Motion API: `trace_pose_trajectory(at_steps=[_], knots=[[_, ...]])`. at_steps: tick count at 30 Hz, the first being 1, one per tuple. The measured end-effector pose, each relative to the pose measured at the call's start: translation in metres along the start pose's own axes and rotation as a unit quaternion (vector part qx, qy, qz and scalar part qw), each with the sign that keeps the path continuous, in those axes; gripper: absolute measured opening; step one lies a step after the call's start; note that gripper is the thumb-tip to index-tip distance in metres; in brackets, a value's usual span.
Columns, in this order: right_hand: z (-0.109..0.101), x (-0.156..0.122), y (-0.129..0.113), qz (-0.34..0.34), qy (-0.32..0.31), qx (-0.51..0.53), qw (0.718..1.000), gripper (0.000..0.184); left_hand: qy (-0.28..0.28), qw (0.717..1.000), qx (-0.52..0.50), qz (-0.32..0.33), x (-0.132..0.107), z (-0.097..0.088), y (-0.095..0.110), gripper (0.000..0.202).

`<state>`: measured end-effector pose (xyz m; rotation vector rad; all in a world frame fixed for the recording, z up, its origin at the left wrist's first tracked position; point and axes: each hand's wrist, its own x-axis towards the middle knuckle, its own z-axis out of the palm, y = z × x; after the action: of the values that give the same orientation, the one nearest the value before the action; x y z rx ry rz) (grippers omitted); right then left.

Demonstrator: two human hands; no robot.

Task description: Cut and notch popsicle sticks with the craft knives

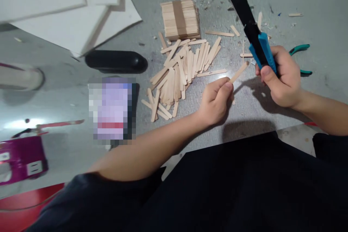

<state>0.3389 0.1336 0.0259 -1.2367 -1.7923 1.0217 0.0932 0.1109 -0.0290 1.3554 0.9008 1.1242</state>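
Between the thumb and fingers of my left hand a wooden craft stick is pinched, its free end pointing up and right. My right hand grips a blue and black utility knife, whose wide dark blade is out and points up and left, away from the stick. A loose heap of craft sticks lies left of my left hand. Behind the heap sits a bundle of sticks with a brown paper band.
Green-handled pliers lie partly behind my right hand. Scraps and cut stick pieces litter the grey table. On the left are a black case, a blurred-out phone-like object, white boards and a purple box.
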Motion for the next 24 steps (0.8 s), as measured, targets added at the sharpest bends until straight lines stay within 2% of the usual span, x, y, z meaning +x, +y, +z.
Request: trace_pose_trajectory(at_steps=[3, 6, 10, 15, 21, 24], knots=[[-0.004, -0.005, -0.001, -0.085, -0.011, -0.081, 0.993, 0.041, 0.071, 0.996, 0.045, 0.021, 0.002, -0.004, 0.0, 0.069], [-0.001, -0.007, 0.0, -0.114, -0.079, -0.136, 0.981, 0.045, 0.124, 0.988, 0.083, 0.043, 0.004, -0.007, 0.004, 0.069], [0.006, -0.013, 0.006, -0.152, -0.112, -0.179, 0.966, 0.055, 0.174, 0.971, 0.147, 0.072, 0.004, -0.009, 0.009, 0.066], [0.002, -0.02, 0.011, -0.128, -0.127, -0.25, 0.951, 0.068, 0.186, 0.961, 0.195, 0.057, -0.003, -0.012, 0.015, 0.06], [-0.006, -0.015, 0.007, -0.218, -0.137, -0.27, 0.928, 0.102, 0.159, 0.963, 0.195, 0.095, -0.01, -0.017, 0.017, 0.041], [-0.007, -0.013, 0.005, -0.228, -0.128, -0.288, 0.921, 0.108, 0.162, 0.965, 0.184, 0.088, -0.01, -0.017, 0.018, 0.039]])
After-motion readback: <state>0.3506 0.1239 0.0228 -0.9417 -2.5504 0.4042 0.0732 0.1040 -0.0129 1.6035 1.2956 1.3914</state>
